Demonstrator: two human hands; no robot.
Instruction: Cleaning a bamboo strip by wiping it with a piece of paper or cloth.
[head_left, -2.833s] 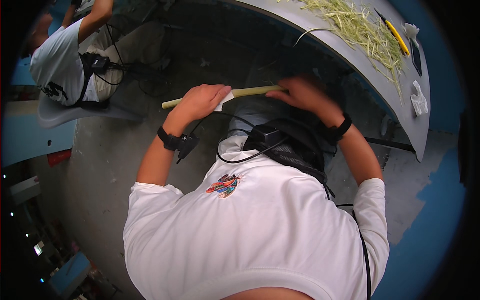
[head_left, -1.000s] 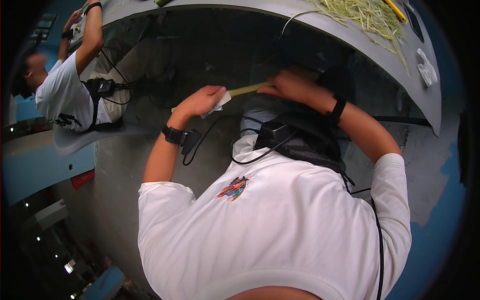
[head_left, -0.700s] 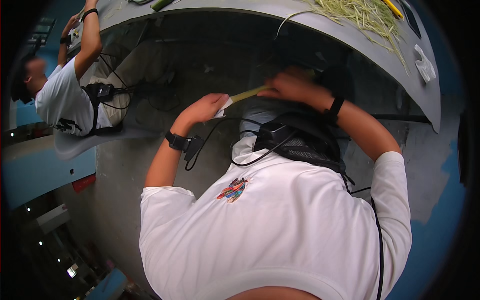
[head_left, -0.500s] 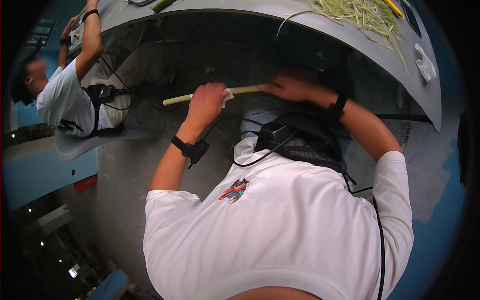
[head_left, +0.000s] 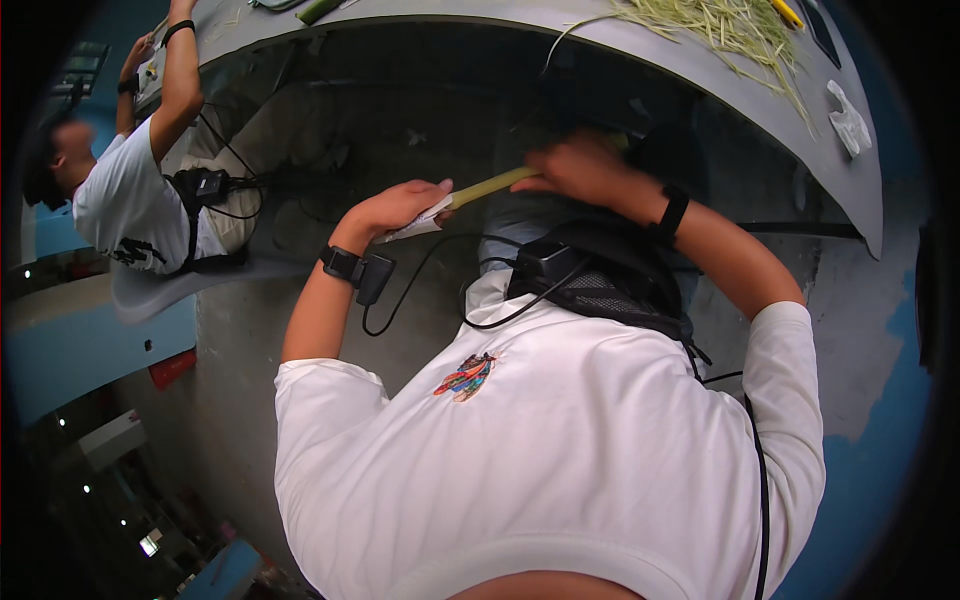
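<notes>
Nearest you, your plain white T-shirt point(head_left: 540, 430) fills the lower middle of the frame, with a black mesh waist pouch point(head_left: 620, 305) above its hem. Past that, in the upper middle, the slender, pale yellow-green rod point(head_left: 490, 188) slants up to the right between your hands, off the bench. Your left hand point(head_left: 402, 205) has its grip closed round the rod with a thin white sheet point(head_left: 415, 225) against it; your right hand point(head_left: 580, 168), a little blurred, grasps the rod's other part, though how tightly you cannot tell. This seems best done with the right grip firm, the sheet pressed evenly, and the boxy black wrist unit point(head_left: 375, 279) clear of the rod. Farther out, the smooth grey bench point(head_left: 850, 190) curves across the top, carrying pale green shavings point(head_left: 715, 35), a yellow-handled tool point(head_left: 787, 12) and a crumpled white scrap point(head_left: 849, 122) at the upper right. At the upper left a co-worker point(head_left: 140, 185) sits on a grey plastic chair point(head_left: 160, 295), arms raised to the bench, above a dull grey floor point(head_left: 235, 400).
</notes>
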